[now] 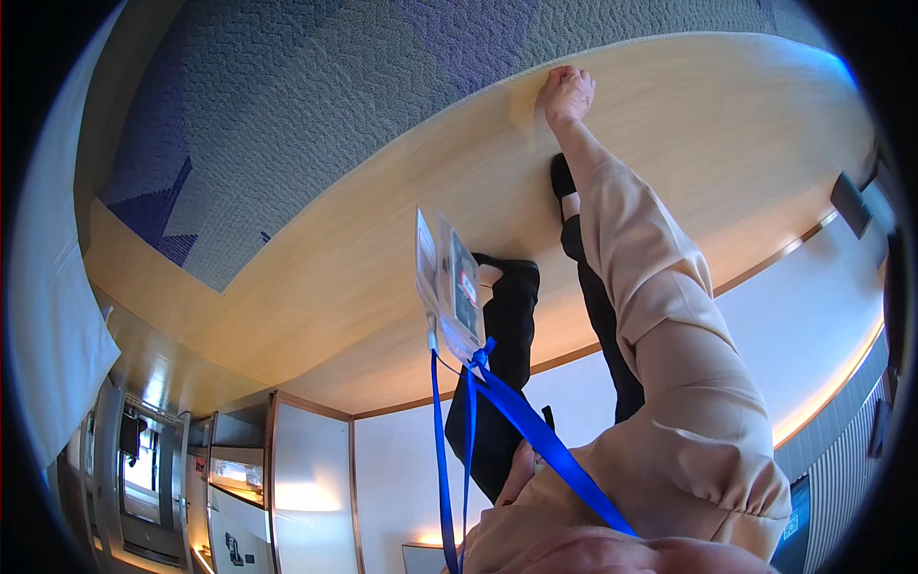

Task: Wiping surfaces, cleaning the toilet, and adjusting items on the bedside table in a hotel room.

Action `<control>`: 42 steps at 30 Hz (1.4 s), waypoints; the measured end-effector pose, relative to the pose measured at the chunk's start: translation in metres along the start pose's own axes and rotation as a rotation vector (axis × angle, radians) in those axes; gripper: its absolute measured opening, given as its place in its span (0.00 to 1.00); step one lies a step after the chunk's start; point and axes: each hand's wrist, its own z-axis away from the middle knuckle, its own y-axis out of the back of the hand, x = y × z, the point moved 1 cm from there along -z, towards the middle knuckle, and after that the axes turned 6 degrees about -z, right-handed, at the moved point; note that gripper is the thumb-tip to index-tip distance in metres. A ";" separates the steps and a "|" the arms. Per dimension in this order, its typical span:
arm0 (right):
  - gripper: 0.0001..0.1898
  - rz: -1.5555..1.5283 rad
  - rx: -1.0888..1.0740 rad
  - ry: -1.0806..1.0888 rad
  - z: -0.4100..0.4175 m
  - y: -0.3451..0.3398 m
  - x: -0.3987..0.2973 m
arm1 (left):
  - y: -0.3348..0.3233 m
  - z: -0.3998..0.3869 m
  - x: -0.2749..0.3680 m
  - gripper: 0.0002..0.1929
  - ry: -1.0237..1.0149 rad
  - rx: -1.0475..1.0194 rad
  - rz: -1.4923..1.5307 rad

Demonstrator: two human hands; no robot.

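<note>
My right hand reaches far forward, its fingers curled at the bound edge of a grey and purple textured rug. The fingertips are largely hidden, but they seem closed on that edge. My left hand is low by my body, mostly covered by the blue lanyard and the beige top. A small dark strip sticks up beside it; whether the hand holds it I cannot tell. Two clear badge holders hang from the lanyard between me and the floor.
Pale wood-look flooring borders the rug. Black shoes stand on it, below dark trousers. White cloth hangs at the far left. Low in view are a doorway, a shelf unit and a white wall.
</note>
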 end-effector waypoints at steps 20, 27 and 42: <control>0.11 -0.194 -0.096 -0.092 0.002 0.019 0.004 | 0.004 0.004 -0.005 0.21 0.006 0.010 -0.020; 0.11 -0.185 -0.021 -0.232 0.001 0.005 -0.009 | 0.000 0.002 0.000 0.21 0.019 0.002 -0.006; 0.12 -0.277 -0.582 0.315 0.171 0.166 0.034 | -0.021 0.021 -0.014 0.21 -0.201 -0.342 0.104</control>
